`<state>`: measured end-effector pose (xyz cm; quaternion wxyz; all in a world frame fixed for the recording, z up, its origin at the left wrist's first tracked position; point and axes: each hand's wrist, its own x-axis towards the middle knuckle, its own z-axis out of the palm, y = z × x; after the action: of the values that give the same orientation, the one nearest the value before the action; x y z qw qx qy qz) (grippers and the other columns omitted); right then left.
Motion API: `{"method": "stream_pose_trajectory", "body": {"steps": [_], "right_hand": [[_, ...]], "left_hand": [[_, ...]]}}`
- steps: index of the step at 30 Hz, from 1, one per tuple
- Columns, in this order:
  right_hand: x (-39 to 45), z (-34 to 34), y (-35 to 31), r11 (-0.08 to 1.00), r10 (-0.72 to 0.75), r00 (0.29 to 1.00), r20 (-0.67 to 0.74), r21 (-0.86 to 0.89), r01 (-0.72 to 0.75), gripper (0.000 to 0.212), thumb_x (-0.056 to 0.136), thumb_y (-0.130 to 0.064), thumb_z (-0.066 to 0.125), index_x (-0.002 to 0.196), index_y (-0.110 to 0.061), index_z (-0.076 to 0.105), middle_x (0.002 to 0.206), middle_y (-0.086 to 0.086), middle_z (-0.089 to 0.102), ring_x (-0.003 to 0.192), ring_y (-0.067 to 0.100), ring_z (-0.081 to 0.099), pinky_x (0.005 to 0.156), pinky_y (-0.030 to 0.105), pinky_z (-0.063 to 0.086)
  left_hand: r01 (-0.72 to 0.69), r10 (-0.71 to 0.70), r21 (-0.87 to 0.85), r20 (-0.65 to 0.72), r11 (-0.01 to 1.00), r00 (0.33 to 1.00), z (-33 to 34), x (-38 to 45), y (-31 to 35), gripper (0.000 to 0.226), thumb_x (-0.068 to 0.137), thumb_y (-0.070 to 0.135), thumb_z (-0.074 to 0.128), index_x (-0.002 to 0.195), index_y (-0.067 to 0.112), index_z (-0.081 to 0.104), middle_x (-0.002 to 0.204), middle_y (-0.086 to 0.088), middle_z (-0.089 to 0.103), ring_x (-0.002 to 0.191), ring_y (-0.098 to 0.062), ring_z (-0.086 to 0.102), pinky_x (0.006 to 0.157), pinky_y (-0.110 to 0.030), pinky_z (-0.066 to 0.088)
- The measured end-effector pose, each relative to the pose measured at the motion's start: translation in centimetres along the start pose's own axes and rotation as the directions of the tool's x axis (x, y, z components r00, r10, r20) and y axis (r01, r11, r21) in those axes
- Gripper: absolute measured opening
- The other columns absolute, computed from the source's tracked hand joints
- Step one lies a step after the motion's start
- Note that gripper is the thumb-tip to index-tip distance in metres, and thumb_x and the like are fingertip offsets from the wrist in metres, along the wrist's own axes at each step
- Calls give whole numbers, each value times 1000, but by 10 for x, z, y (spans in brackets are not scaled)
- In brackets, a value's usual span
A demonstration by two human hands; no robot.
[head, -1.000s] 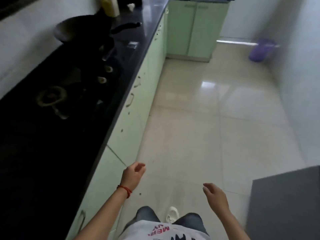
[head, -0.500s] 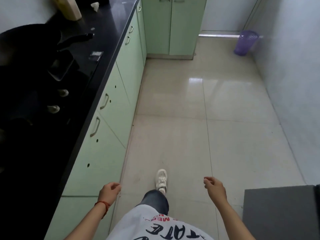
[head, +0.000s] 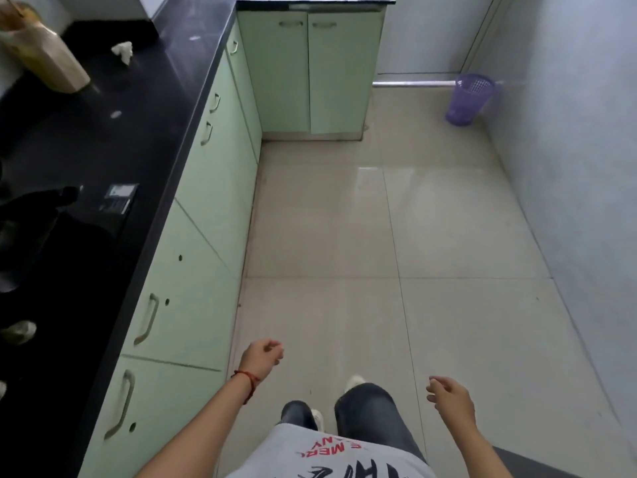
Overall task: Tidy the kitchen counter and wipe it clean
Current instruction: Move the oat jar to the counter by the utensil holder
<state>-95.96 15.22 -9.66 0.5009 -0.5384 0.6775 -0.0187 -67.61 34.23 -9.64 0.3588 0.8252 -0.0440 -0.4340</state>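
The black kitchen counter (head: 162, 98) runs along the left side. On it lie a crumpled white tissue (head: 123, 51), a tan carton (head: 44, 60) at the far left, a small white scrap (head: 115, 114) and a dark packet (head: 119, 198) near a black pan handle (head: 44, 198). My left hand (head: 262, 357), with a red string at the wrist, hangs low over the floor beside the cabinets, fingers loosely curled and holding nothing. My right hand (head: 448, 401) hangs at the lower right, fingers loosely apart and holding nothing.
Pale green cabinets (head: 193, 236) with metal handles stand under the counter and across the far end (head: 310, 74). A purple wastebasket (head: 470, 98) stands in the far right corner on the tiled floor (head: 379, 236). A grey wall (head: 579, 167) borders the right side.
I have walked forward along the counter. The pan has slid back to the left edge, and the tissue and carton are closer. Both hands stay low and hold nothing.
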Motion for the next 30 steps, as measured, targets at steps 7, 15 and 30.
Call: {"method": "stream_pose_trajectory", "body": {"steps": [7,15,30], "right_hand": [[120,-9,-85,1000,28,999,32,4,-28,12,89,-11,50,92,-11,62,85,9,65,77,25,63,81,38,48],[232,-14,-247,993,-76,985,158,-80,90,11,89,-11,50,86,-11,61,80,7,63,75,25,61,72,30,42],[398,73,-500,964,-114,963,246,-206,167,12,89,-10,50,90,-7,61,75,6,61,65,21,59,69,30,42]], "left_hand": [[18,-17,13,-39,1000,999,13,114,115,9,90,13,53,95,9,59,75,-6,61,65,-16,54,55,-20,39],[203,-200,18,-102,979,974,22,172,159,15,87,14,58,72,18,57,65,0,60,73,-23,59,70,-29,45],[274,-306,-178,-188,945,933,-48,361,304,30,85,-2,54,59,13,54,40,7,54,50,-13,44,45,-19,34]]}}
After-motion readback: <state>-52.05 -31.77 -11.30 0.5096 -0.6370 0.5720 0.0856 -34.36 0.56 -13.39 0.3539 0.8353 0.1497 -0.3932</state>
